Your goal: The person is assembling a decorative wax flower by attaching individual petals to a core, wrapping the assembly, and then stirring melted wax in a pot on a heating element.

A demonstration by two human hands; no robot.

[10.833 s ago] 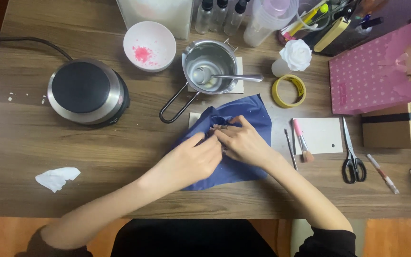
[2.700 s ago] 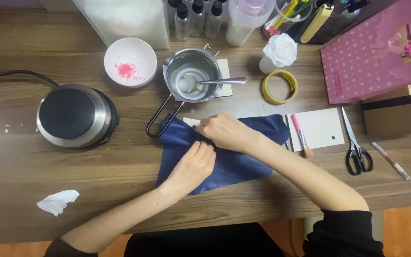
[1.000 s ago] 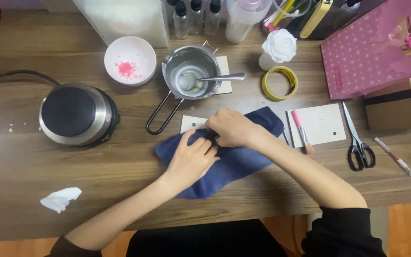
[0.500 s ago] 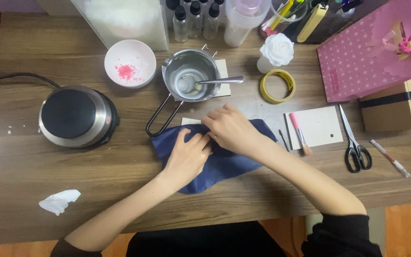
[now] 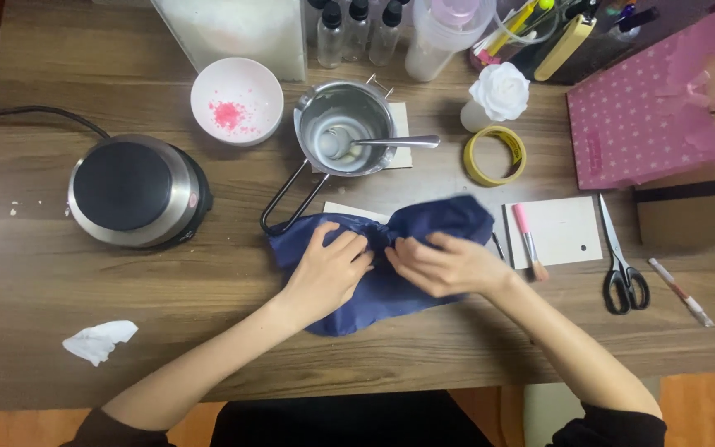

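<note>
Head view, looking straight down on a wooden table (image 5: 35, 273). At the lower left of the frame lies a crumpled white tissue (image 5: 98, 340). Above it, at the left, stands a round hot plate (image 5: 136, 191) with a black top and a black cord running off toward the upper left. Right of that, near the top, sits a white bowl (image 5: 237, 100) with pink crumbs in it, and beside it a small metal pot (image 5: 343, 128) with a spoon (image 5: 395, 142) resting across its rim and a wire handle pointing down toward the cloth.

At the centre of the frame lies a dark blue cloth (image 5: 386, 258), bunched and creased, touching the pot's handle at its left end. The left hand (image 5: 328, 269) rests on the left half of the cloth, fingers curled and pinching a fold; the right hand (image 5: 444, 262) presses on the right half, its fingertips gathered on the same fold, so both grips are narrow and closed on the cloth. The two hands nearly meet at the middle.

Further right are a roll of yellow tape (image 5: 496, 155), a white card (image 5: 560, 230) with a pink pen (image 5: 528, 242) at its left edge, scissors (image 5: 622, 271), and a pink dotted gift bag (image 5: 655, 108) at the upper right.
</note>
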